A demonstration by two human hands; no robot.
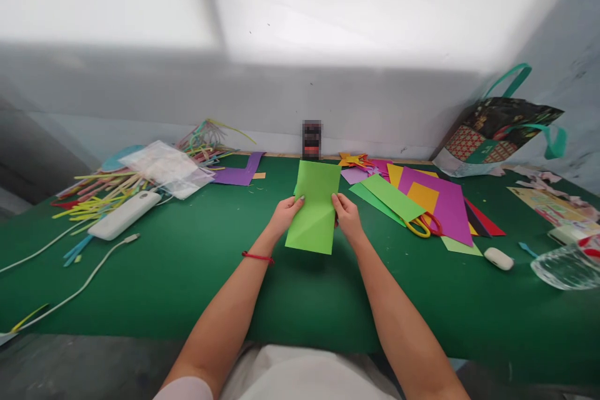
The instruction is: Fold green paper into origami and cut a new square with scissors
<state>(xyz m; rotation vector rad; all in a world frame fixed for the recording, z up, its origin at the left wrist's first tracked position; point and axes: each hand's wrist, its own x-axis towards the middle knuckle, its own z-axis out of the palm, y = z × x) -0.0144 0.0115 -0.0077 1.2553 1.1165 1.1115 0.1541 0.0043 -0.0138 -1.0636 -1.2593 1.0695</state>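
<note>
A light green sheet of paper (315,206) is held up over the middle of the table. My left hand (285,212) pinches its left edge, thumb on the front face. On the opposite edge, my right hand (345,214) grips it the same way; the fingers behind the sheet are mostly hidden. Faint creases cross the lower part of the paper. To the right lie scissors (424,225) with yellow and red handles, their blades covered by a green paper strip (394,195). A large purple sheet (452,206) and other coloured papers spread beneath and beside them.
On the green table (187,287), a white power bank (124,215) with cables, several paper strips (112,190) and a clear plastic bag (171,169) lie left. Right are a white earbud case (499,259), a clear plastic cup (562,267) and a patterned tote bag (497,131). A wall stands behind.
</note>
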